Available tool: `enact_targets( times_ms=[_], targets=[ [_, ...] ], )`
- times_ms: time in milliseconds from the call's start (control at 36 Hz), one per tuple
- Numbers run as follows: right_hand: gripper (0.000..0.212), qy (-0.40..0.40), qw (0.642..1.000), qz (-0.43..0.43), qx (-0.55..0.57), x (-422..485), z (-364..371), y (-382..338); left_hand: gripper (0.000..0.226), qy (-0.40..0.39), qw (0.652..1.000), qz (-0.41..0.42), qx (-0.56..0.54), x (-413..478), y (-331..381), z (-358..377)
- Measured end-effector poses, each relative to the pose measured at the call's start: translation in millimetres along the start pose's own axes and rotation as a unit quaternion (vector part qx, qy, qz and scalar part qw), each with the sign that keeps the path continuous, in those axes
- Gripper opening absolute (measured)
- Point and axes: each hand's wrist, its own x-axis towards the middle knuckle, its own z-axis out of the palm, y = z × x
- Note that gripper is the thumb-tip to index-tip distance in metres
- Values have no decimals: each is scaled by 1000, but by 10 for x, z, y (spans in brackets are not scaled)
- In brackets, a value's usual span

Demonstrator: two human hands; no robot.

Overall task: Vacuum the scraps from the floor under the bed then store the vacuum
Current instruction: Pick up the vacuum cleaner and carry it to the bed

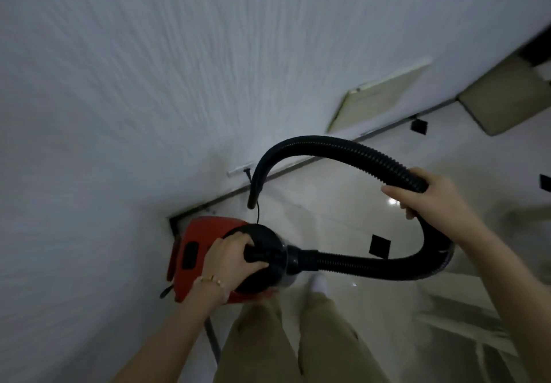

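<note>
A small red vacuum (199, 242) with a black front hangs low in the middle of the view, close to the white wall. My left hand (231, 256) grips its black top handle, a thin bracelet on the wrist. A black ribbed hose (351, 151) leaves the vacuum's front, loops right and arches back over to a free nozzle end near the wall's base. My right hand (423, 190) is closed around the hose on the right side of the loop. The view is motion-blurred. No bed or scraps are in sight.
A textured white wall (134, 84) fills the left and top. Glossy pale floor tiles (343, 218) with small black square insets lie below. A pale flat panel (381, 93) leans on the wall. A thin black cord (258, 212) dangles by the nozzle. My legs in khaki trousers are at the bottom.
</note>
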Motion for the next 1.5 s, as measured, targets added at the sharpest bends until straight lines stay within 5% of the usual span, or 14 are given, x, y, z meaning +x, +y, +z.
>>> enact_targets(
  times_ms=[528,834,1501],
  targets=[
    [23,286,956,18,70,-595,-2471,1289,36,90,984,145,-42,551,2814,-67],
    [25,411,907,40,83,-286,-3915,2151,45,78,980,122,-138,1289,4388,391],
    [29,398,901,169,43,2335,-6358,3322,44,-49,976,210,-15,4328,7703,876]
  ],
)
